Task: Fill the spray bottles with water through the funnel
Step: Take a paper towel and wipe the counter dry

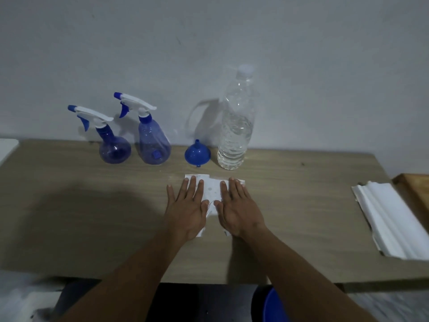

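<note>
— What's on the counter (69, 205)?
— A white tissue (212, 189), flat, near the middle. A stack of white strips (390, 219) along the right edge.
— Anything else?
— A wooden board (415, 189) just beside the strips, a white slab (7, 147) at the far left corner, and something round and blue (271, 305) below the near edge.

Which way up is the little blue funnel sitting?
Upside down: the funnel rests on its wide mouth, with its narrow spout pointing up.

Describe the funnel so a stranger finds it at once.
Look along the back edge of the wooden table, by the wall. Between the cone-shaped spray bottle and the tall clear water bottle sits the funnel: small, opaque blue, spout pointing up.
</note>
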